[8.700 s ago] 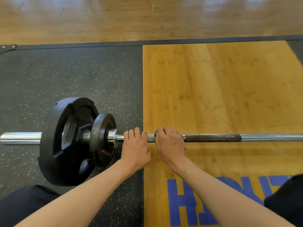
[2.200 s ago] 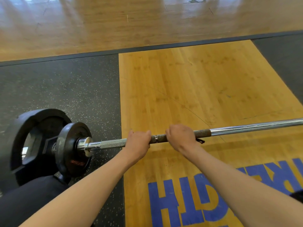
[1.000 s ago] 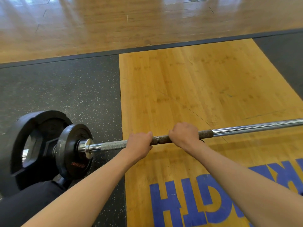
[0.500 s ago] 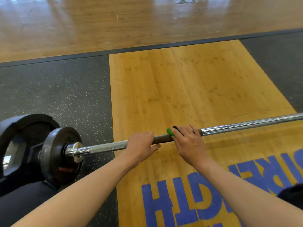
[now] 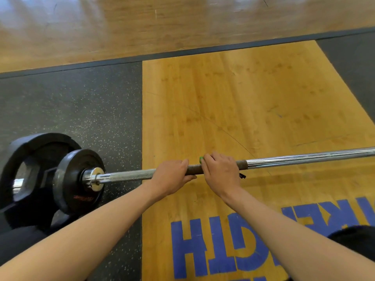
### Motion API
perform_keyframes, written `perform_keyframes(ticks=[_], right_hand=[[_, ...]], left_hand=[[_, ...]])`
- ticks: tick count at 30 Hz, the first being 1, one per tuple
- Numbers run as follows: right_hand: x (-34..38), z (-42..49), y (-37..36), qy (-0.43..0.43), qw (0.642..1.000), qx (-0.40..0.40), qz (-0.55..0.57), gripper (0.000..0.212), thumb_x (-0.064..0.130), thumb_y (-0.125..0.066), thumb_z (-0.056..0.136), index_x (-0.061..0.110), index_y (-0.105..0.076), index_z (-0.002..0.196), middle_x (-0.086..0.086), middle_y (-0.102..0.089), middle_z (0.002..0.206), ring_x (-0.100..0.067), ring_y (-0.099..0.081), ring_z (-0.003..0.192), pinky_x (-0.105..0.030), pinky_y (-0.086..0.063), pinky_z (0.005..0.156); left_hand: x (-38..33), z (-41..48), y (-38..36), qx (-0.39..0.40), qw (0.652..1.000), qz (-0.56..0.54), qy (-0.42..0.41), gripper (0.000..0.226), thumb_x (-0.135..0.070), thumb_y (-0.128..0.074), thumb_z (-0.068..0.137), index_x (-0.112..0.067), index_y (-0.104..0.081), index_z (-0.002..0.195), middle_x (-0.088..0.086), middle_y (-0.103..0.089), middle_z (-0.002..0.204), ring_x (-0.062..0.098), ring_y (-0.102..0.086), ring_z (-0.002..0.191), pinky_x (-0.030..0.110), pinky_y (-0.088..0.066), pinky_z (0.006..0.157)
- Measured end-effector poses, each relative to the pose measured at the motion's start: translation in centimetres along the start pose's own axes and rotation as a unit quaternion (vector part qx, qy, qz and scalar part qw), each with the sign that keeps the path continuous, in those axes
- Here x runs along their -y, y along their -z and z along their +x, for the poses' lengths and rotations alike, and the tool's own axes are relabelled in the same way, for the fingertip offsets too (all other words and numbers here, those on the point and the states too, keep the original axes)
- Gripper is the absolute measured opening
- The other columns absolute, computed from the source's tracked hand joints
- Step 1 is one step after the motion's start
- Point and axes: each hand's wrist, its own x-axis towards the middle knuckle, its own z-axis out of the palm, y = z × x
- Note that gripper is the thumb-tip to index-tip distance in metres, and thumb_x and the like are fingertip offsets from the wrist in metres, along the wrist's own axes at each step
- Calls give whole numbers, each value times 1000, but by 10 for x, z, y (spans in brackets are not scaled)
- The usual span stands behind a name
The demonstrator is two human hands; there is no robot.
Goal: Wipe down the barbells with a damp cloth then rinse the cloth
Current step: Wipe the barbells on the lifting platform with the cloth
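The barbell (image 5: 304, 158) lies across the wooden platform, its shaft chrome on the right, dark and rusty between my hands, and knurled grey on the left. My left hand (image 5: 172, 175) grips the shaft with the thumb underneath. Just to its right, my right hand (image 5: 221, 171) curls over the dark section and holds a green cloth (image 5: 200, 159) against the bar. Only a green tip shows past the fingers, and a small dark tag hangs below the hand. Two black weight plates (image 5: 79, 179) sit on the left sleeve.
The bar rests on a yellow wooden platform (image 5: 233, 98) with blue lettering near me. Black speckled rubber matting (image 5: 81, 110) lies under the plates, and polished wooden floor runs beyond it. My dark-clothed knees show at both bottom corners.
My right hand has rolled forward over the top of the bar since a second ago, and the green cloth tip now shows. The left hand keeps its grip in the same place.
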Motion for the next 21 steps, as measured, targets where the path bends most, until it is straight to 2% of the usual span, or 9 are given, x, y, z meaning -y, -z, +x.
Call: perform_keyframes(ticks=[3,7,10,13,15,18,21], right_hand=[[0,-3,-1,0,1000,1,-3,36,35,-37,103,17,-65,89,-3,-61,78,-28,-58,68,-38,-44,62],[2,-4,3,-8,999,40,13,37,36,-36,102,17,-68,95,-4,-63,84,-30,-60,73,-39,-45,66],[1,2,2,-5,998,59,6,26,33,-47,103,18,-68,98,-3,-64,85,-30,-60,76,-39,-44,69],[3,3,0,-21,1000,-6,-13,30,33,-42,101,20,-66,87,0,-61,77,-26,-58,70,-37,-40,67],[1,4,-1,-17,999,-34,-13,30,33,-41,102,21,-64,85,2,-60,76,-24,-57,69,-37,-38,69],[-2,-5,-6,8,999,-46,6,28,33,-41,104,21,-67,102,2,-63,90,-24,-57,80,-37,-40,75],[-7,-14,1,16,999,-45,6,28,35,-43,103,22,-65,115,0,-65,104,-25,-57,88,-37,-43,85]], left_hand=[[-10,-10,2,-22,998,58,28,46,-59,-40,101,-17,-50,118,3,-63,114,26,-56,103,36,-40,81],[-16,-6,17,75,995,34,58,45,-52,-41,103,-15,-47,128,7,-60,126,29,-57,113,39,-42,89],[-16,6,26,112,993,20,33,47,-53,-43,102,-13,-47,127,9,-60,126,31,-57,113,41,-42,88],[-19,16,22,98,994,15,-51,54,-56,-38,102,-11,-44,132,9,-58,123,32,-57,109,39,-41,86],[-17,21,20,100,992,-52,-63,50,-55,-36,104,-10,-46,122,9,-61,114,31,-61,100,38,-44,80],[-11,25,15,118,984,-117,-65,49,-57,-35,103,-12,-44,121,6,-64,107,30,-64,92,44,-52,77],[-7,28,12,119,983,-119,-76,48,-59,-36,102,-16,-43,123,9,-67,108,33,-65,94,44,-53,75]])
